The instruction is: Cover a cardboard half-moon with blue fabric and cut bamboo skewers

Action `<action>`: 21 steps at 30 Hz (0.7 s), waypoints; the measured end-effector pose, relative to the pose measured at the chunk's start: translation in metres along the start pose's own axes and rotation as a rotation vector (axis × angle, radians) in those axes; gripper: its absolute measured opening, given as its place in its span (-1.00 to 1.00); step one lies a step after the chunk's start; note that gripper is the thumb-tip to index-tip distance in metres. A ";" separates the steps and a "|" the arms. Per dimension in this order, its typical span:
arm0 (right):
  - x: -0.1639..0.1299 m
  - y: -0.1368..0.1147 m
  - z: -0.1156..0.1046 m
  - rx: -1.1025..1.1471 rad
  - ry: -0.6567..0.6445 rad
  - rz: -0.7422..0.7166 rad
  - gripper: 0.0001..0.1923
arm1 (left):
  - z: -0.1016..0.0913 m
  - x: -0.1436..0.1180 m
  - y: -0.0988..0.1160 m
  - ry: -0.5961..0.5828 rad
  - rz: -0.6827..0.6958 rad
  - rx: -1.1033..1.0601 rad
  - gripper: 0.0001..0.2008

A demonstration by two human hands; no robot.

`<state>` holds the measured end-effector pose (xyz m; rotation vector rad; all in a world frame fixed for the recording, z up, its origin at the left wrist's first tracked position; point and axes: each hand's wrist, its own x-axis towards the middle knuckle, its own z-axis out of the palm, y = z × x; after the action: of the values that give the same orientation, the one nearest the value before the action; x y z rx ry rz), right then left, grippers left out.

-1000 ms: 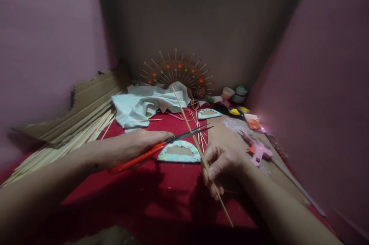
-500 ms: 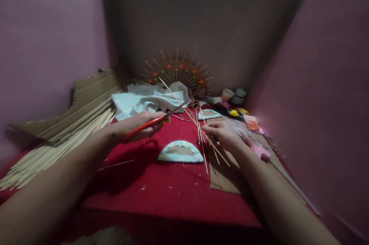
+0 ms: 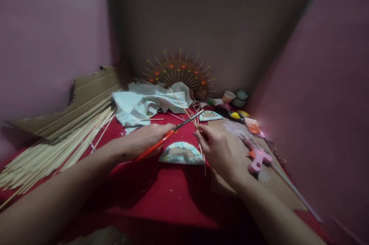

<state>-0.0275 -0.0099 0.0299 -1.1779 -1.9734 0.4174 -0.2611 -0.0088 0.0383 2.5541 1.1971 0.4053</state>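
My left hand (image 3: 154, 136) is closed on the orange handles of a pair of scissors (image 3: 184, 123). The blades point right and cross a thin wooden stick (image 3: 179, 101). Between the fingertips of my right hand (image 3: 211, 141) is the lower part of that stick, which slants up to the left. More thin sticks (image 3: 202, 153) lie on the red cloth just under my right hand. Below the scissors rests a half-round cardboard piece edged with pale blue cloth (image 3: 181, 153). A second such half-round piece (image 3: 210, 115) lies farther back.
A large bundle of sticks (image 3: 57, 147) and torn cardboard (image 3: 95, 87) are at the left. Crumpled light-blue cloth (image 3: 144, 101) lies behind my hands. On the right, a pink glue gun (image 3: 259, 158) rests on cardboard. A decorated stick fan (image 3: 178, 70) stands at the back wall.
The scissors have come lower and to the right, their blades now across the stick near my right hand. My right hand has shifted slightly left and down, covering more of the sticks.
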 end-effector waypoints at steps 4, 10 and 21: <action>-0.006 0.006 0.005 0.003 0.039 -0.054 -0.74 | 0.006 -0.003 0.004 0.002 -0.007 0.017 -0.67; 0.001 0.003 -0.009 0.422 -0.161 0.142 -0.76 | 0.015 -0.004 -0.004 0.071 0.033 -0.074 -0.56; 0.003 0.012 -0.016 0.880 -0.486 0.396 -0.69 | 0.020 -0.006 -0.005 0.132 0.143 0.086 -0.57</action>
<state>-0.0090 -0.0029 0.0343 -0.8991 -1.5803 1.7024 -0.2610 -0.0127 0.0176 2.7348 1.1004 0.5742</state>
